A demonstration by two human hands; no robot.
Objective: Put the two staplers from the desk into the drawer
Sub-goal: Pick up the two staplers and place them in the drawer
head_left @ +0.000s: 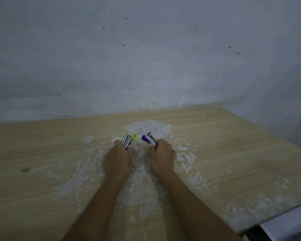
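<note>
A: Head view: my left hand [118, 158] fingers wrap the green stapler [129, 140], pointing to 12 on the surface [42, 153].
B: My right hand [162, 156] grips the purple stapler [150, 139], pointing to 11. No drawer in sight.

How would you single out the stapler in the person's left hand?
On the light wooden desk, over the white scuffed patch at its middle, two hands each hold a small metal stapler. The left hand has the lime-green-tipped stapler; the right hand's purple-tipped stapler differs in colour.
</note>
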